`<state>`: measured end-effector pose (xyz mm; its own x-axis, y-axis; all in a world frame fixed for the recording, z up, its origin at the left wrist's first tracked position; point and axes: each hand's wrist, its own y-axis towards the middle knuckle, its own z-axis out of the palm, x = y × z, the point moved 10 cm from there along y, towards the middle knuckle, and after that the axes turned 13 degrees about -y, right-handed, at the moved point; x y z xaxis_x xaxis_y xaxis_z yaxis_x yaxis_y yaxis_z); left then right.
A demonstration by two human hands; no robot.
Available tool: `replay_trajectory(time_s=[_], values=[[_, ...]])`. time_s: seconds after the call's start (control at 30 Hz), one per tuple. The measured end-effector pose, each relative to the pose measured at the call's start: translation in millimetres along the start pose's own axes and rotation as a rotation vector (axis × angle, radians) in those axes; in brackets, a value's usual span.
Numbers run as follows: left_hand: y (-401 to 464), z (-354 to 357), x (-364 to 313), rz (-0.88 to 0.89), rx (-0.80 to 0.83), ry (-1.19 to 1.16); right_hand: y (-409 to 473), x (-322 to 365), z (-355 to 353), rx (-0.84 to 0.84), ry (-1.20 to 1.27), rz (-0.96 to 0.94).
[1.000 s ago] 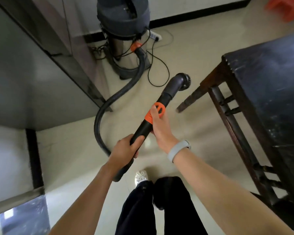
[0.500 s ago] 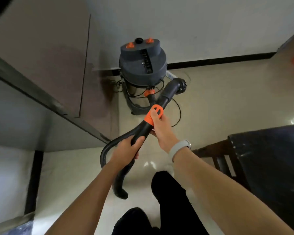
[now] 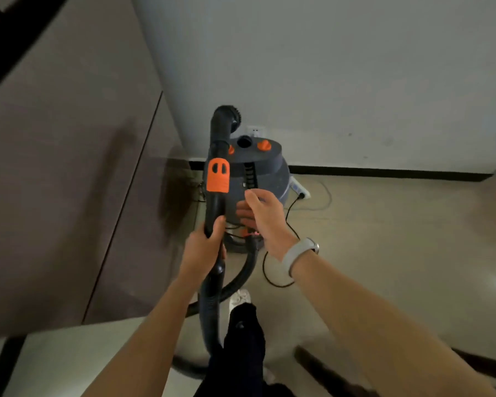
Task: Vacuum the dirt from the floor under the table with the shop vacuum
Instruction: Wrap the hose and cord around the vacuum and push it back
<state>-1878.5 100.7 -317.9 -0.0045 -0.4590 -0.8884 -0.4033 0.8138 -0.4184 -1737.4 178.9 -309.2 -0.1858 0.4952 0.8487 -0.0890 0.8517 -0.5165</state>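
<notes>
Pale glossy floor (image 3: 384, 239) carries the shop vacuum (image 3: 255, 173) against the wall, a power strip (image 3: 299, 190) beside it, and loose cables (image 3: 272, 270).

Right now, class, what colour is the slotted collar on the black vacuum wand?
Orange slotted collar, clearest in the head view.

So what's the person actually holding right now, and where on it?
The left hand grips the vacuum wand on its black tube below the orange collar. The right hand holds nothing.

Plain indoor room: tiled floor (image 3: 384, 239), white wall (image 3: 327, 67) (black skirting), wall socket (image 3: 255, 130).
</notes>
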Motion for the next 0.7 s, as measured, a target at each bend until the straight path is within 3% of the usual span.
replay_trajectory(time_s=[0.27, 0.4, 0.53, 0.7], values=[[87.7, 13.0, -28.7, -0.076, 0.013, -0.071, 109.6, 60.6, -9.9, 0.044, -0.215, -0.053], [124.5, 25.9, -35.4, -0.129, -0.031, -0.13, 162.2, 69.1, -14.8, 0.106, -0.439, -0.067], [156.5, 39.1, -29.3, -0.187, -0.11, -0.156, 232.5, 67.1, -26.9, 0.2, -0.734, -0.114], [183.3, 69.5, -8.7, -0.286, -0.278, -0.205, 331.8, 67.0, -39.9, 0.346, -1.248, -0.34]])
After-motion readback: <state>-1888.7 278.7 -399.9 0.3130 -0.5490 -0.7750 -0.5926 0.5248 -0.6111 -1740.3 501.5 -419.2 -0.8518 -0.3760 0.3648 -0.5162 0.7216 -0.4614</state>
